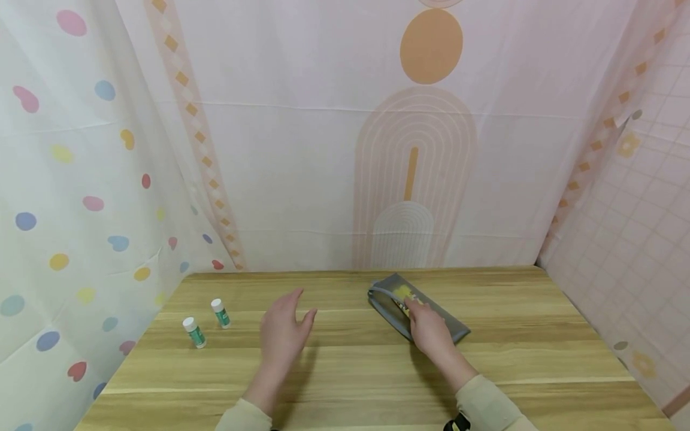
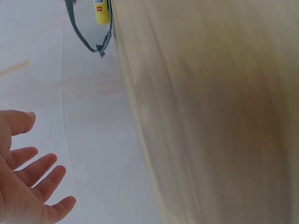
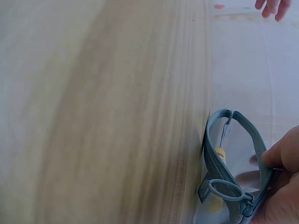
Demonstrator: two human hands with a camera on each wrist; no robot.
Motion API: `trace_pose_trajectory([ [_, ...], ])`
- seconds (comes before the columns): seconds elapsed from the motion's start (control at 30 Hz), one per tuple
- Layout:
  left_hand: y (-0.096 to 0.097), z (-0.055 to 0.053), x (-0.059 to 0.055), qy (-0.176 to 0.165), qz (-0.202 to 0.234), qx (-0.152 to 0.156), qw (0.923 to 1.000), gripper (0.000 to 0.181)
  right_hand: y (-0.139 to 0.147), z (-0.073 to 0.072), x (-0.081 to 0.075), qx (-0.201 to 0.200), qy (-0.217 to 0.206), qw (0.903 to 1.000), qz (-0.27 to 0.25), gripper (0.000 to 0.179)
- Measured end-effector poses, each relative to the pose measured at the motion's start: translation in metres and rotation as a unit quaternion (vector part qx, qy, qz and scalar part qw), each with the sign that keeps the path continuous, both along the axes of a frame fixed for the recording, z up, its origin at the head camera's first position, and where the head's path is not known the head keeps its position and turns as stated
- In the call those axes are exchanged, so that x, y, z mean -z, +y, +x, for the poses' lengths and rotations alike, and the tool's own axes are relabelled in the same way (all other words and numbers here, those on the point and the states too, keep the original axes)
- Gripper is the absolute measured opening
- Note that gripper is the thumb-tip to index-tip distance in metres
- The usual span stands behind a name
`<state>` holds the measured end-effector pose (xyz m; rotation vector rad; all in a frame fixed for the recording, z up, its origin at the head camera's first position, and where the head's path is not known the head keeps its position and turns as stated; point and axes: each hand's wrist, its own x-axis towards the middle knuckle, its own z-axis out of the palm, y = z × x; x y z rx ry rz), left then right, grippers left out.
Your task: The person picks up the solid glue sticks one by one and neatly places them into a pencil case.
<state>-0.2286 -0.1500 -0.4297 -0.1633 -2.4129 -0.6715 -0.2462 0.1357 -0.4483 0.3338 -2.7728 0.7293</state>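
My right hand (image 1: 430, 330) grips the edge of a grey mesh zipper pouch (image 1: 455, 327) at the right of the table. The right wrist view shows the pouch's mouth (image 3: 256, 135) gaping, with the thumb and fingers pinching one rim. Inside lies a yellow tube like a glue stick (image 2: 102, 17), partly covered by the pouch. My left hand (image 1: 280, 329) hovers left of the pouch with its fingers spread and nothing in them. Two small green tubes with white caps, one nearer (image 1: 197, 336) and one farther (image 1: 223, 317), stand to its left.
The wood-grain table (image 1: 345, 371) meets a patterned curtain (image 1: 302, 179) along its back edge. More cloth hangs on both sides, dotted on the left and checked on the right. A ring pull (image 3: 225, 189) dangles at the pouch's zip end.
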Motion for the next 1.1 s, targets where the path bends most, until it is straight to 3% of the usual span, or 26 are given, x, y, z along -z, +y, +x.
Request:
trace_pose_trajectory([
  [0.2, -0.018, 0.001, 0.0, 0.004, 0.003, -0.009, 0.9999, 0.049, 0.0, 0.0, -0.001, -0.001, -0.013, 0.9999, -0.003, 0.033],
  [0.47, -0.04, 0.002, 0.002, -0.017, 0.011, -0.027, 0.9994, 0.049, 0.0, 0.0, -0.002, -0.001, -0.016, 0.9999, -0.003, 0.033],
  [0.77, -0.059, 0.007, -0.004, -0.009, 0.013, -0.05, 0.9986, 0.051, 0.0, 0.001, -0.002, 0.0, -0.017, 0.9999, 0.0, 0.034],
  [1.1, -0.08, 0.01, -0.01, -0.027, 0.031, -0.075, 0.9963, 0.051, 0.001, 0.001, -0.002, 0.001, -0.009, 0.9999, 0.004, 0.033],
])
